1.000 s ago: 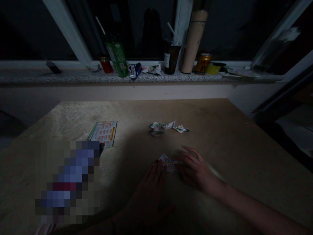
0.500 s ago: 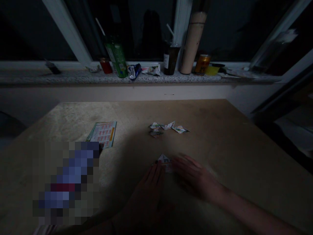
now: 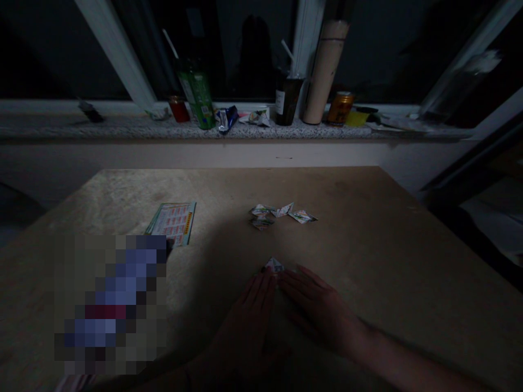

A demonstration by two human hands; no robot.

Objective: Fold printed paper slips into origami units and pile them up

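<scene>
A small piece of folded printed paper lies on the table, its pointed top showing beyond my fingertips. My left hand rests flat on its left side, fingers stretched out. From the right, my right hand lays extended fingers over the paper's right and lower part, close against the left fingertips. Both hands hide the lower part of the paper. Farther up the table sit several folded paper pieces with pointed ends, made of similar printed paper.
Printed sheets lie on the table at left, beside a pixelated blue object. Along the windowsill stand a green bottle, a dark cup, a tall pinkish flask and an orange can.
My right hand has moved left and slightly down, now covering more of the folded paper. The left hand stays in nearly the same place.
</scene>
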